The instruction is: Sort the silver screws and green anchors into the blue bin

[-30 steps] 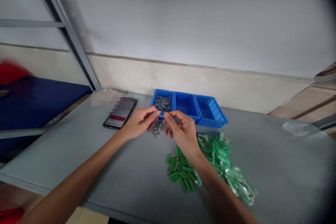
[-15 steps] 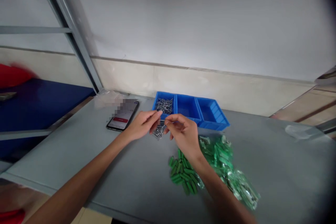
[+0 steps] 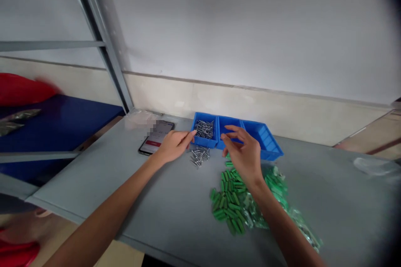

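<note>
The left hand (image 3: 175, 146) is pinching, contents unclear; the open right hand (image 3: 247, 154), if dipping, could be scattering pegs (image 3: 230, 202).

Two hands (image 3: 175, 145), three blue bins (image 3: 225, 122) and one phone (image 3: 158, 137) at left. Metal pins (image 3: 200, 155) form two groups, one binned, one loose; green pieces (image 3: 230, 198), near, are too many to count.

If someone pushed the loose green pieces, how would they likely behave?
The green pieces would probably scatter separately, since they lie loose in a heap. Each is likely light, being small beside the right hand. Their straight, unbent outlines suggest they'd keep their shape.
</note>
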A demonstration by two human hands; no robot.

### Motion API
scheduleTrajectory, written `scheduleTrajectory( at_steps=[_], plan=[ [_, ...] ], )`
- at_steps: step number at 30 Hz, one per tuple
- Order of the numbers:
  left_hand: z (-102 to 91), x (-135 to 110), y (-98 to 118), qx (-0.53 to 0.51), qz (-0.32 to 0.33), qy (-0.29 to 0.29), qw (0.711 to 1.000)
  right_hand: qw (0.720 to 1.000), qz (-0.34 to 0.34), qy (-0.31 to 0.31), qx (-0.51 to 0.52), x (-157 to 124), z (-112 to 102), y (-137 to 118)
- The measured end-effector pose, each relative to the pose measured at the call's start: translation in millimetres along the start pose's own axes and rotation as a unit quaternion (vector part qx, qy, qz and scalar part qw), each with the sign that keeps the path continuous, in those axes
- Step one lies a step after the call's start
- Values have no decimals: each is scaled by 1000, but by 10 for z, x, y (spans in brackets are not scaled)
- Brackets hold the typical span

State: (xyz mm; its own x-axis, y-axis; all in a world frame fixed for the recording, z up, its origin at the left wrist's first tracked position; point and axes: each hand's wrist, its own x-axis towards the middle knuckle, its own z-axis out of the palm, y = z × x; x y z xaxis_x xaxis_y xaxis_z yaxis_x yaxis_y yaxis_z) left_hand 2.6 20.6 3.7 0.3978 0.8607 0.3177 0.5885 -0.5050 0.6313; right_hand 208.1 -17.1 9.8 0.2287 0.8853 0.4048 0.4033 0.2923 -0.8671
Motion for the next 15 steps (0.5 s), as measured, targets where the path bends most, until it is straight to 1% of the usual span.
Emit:
scheduleTrajectory(
  at_steps=[2,4,5,7,8,9,10,13,15],
  plan=[
    [3,-2,0,20,8,3,1000,999,15,-47,-12,-80,-48,58],
    [12,-2,-8,45,16,-1,999,991,13,-120,-50,-126,-46,95],
    [17,-1,-14,60,21,-5,998,983,1,-165,-78,-141,-30,105],
    [23,3,-27,97,31,-7,995,957,-29,-249,-148,-170,17,109],
    [24,4,-33,116,36,-7,993,943,-41,-274,-183,-189,43,105],
    [25,5,-38,132,41,-8,990,934,-46,-284,-213,-211,66,99],
    [24,5,-42,144,46,-13,988,929,-46,-281,-237,-237,85,92],
    [26,-3,-36,148,62,-52,986,929,-52,-246,-271,-318,119,76],
    [30,-15,-15,137,73,-77,985,930,-68,-238,-272,-366,133,62]
  ],
)
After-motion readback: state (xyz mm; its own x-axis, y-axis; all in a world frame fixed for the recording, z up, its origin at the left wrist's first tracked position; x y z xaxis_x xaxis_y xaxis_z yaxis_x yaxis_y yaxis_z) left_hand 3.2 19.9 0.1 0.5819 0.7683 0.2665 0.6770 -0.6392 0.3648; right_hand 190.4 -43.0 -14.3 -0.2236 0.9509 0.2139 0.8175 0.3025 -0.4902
